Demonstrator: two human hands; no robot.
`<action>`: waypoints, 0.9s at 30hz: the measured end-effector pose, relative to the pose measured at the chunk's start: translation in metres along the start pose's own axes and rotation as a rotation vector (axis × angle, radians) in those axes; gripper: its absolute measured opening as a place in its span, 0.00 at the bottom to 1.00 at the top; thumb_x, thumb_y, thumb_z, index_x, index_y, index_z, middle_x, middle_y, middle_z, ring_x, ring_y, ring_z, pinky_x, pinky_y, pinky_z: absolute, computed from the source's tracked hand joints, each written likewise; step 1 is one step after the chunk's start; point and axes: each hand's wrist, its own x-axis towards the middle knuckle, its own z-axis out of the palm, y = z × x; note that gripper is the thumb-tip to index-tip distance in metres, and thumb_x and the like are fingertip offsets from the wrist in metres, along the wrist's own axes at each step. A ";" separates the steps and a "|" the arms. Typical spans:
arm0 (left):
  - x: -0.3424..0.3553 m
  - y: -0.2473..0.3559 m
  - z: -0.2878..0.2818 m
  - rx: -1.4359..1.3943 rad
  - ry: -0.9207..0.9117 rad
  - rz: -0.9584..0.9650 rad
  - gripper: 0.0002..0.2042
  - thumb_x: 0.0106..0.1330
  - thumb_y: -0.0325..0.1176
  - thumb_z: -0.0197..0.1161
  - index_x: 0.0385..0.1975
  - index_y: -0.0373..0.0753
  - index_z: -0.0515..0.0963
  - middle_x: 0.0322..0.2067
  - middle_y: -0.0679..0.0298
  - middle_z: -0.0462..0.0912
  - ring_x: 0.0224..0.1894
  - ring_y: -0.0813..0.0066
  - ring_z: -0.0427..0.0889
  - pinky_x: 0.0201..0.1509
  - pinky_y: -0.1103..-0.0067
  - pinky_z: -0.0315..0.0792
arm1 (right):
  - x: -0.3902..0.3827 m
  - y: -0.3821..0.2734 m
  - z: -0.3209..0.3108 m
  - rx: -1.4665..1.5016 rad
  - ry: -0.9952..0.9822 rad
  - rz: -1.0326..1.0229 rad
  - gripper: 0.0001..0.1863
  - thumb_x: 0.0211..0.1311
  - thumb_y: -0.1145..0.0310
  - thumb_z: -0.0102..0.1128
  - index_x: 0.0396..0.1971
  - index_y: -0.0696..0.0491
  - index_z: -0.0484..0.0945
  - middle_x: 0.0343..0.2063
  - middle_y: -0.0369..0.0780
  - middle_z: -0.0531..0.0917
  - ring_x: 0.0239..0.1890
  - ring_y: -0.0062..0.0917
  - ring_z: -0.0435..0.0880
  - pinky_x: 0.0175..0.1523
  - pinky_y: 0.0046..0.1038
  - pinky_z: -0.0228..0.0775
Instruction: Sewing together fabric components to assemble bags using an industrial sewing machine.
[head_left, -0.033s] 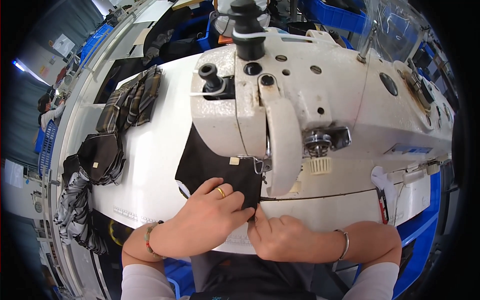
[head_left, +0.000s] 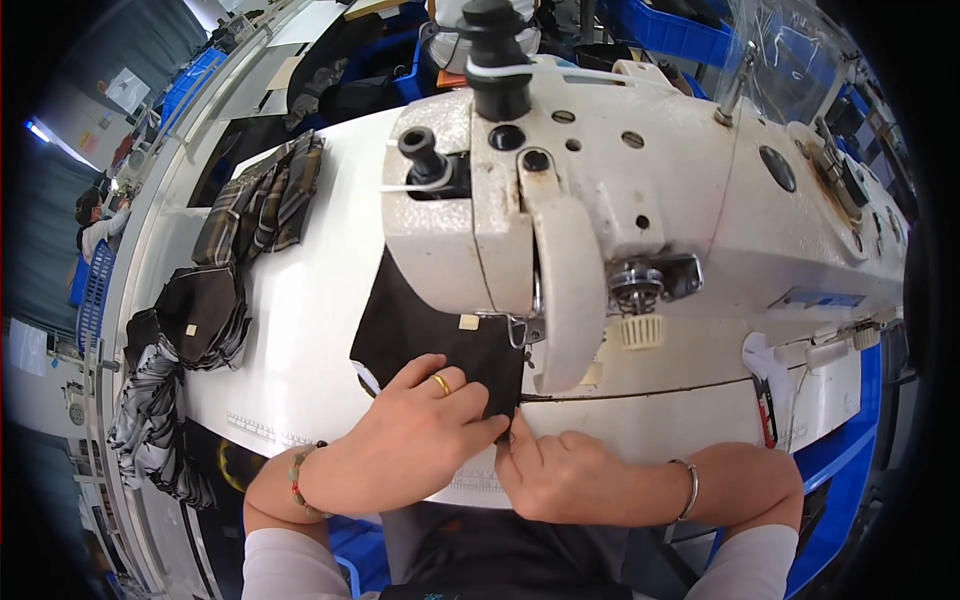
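Observation:
A dark brown fabric piece [head_left: 425, 325] lies flat under the head of a white sewing machine [head_left: 450, 245], with a small cream tag [head_left: 468, 322] on it. My left hand [head_left: 415, 430], a ring on one finger, rests on the piece with fingers bent, gripping its near right corner. At that same corner my right hand [head_left: 565, 470] pinches the fabric edge between thumb and forefinger, touching the left fingertips. The presser foot and needle area [head_left: 530, 350] is just beyond my hands, partly hidden by the machine's white lever cover [head_left: 570, 290].
Left on the white table [head_left: 330, 200] are folded plaid fabric pieces [head_left: 262, 200], a stack of dark pieces [head_left: 205, 310] and a striped grey bundle [head_left: 150, 425]. A white-handled tool [head_left: 767, 370] lies at right. Blue bins [head_left: 670, 35] stand behind; another person [head_left: 100, 220] is far left.

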 end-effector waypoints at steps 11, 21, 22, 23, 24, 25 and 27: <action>0.005 0.001 0.010 -0.024 0.049 -0.026 0.16 0.50 0.25 0.64 0.41 0.42 0.87 0.41 0.68 0.81 0.45 0.65 0.79 0.60 0.61 0.69 | -0.006 -0.009 0.000 0.098 0.029 -0.005 0.12 0.43 0.67 0.59 0.25 0.58 0.84 0.31 0.52 0.88 0.13 0.15 0.73 0.17 0.18 0.56; 0.001 0.003 0.018 0.002 0.003 0.039 0.18 0.49 0.27 0.64 0.43 0.39 0.86 0.51 0.66 0.84 0.49 0.68 0.81 0.56 0.61 0.74 | -0.003 -0.014 -0.010 0.056 -0.033 0.021 0.09 0.45 0.69 0.60 0.25 0.56 0.84 0.31 0.49 0.88 0.13 0.15 0.70 0.19 0.19 0.53; 0.001 0.003 0.017 0.026 -0.007 0.042 0.18 0.49 0.27 0.64 0.44 0.38 0.86 0.52 0.66 0.84 0.49 0.69 0.81 0.56 0.61 0.74 | -0.003 -0.014 -0.010 0.063 -0.033 0.025 0.09 0.45 0.68 0.60 0.25 0.56 0.84 0.31 0.49 0.88 0.13 0.15 0.70 0.19 0.19 0.54; 0.001 0.004 0.017 0.050 -0.018 0.045 0.19 0.49 0.27 0.64 0.44 0.38 0.85 0.52 0.66 0.84 0.49 0.69 0.81 0.56 0.61 0.74 | -0.003 -0.015 -0.010 0.071 -0.034 0.028 0.09 0.45 0.68 0.60 0.25 0.56 0.84 0.30 0.49 0.88 0.13 0.15 0.70 0.19 0.19 0.54; 0.002 0.004 0.017 0.049 -0.016 0.043 0.19 0.49 0.27 0.64 0.44 0.38 0.85 0.52 0.66 0.84 0.49 0.69 0.81 0.56 0.61 0.74 | -0.004 -0.015 -0.009 0.071 -0.034 0.026 0.09 0.45 0.68 0.60 0.25 0.56 0.84 0.30 0.49 0.88 0.13 0.15 0.70 0.19 0.19 0.54; 0.002 0.003 0.018 0.077 -0.003 0.054 0.17 0.52 0.29 0.63 0.43 0.37 0.85 0.51 0.67 0.84 0.49 0.70 0.79 0.58 0.65 0.72 | -0.004 -0.015 -0.009 0.060 -0.038 0.035 0.09 0.45 0.68 0.61 0.25 0.56 0.84 0.31 0.49 0.88 0.13 0.16 0.70 0.18 0.19 0.55; 0.005 0.001 0.019 0.106 0.011 0.060 0.15 0.54 0.31 0.62 0.41 0.36 0.85 0.49 0.68 0.84 0.48 0.70 0.77 0.61 0.70 0.69 | -0.004 -0.013 -0.006 0.050 -0.040 0.041 0.09 0.45 0.68 0.61 0.26 0.56 0.84 0.31 0.49 0.88 0.13 0.16 0.70 0.18 0.20 0.55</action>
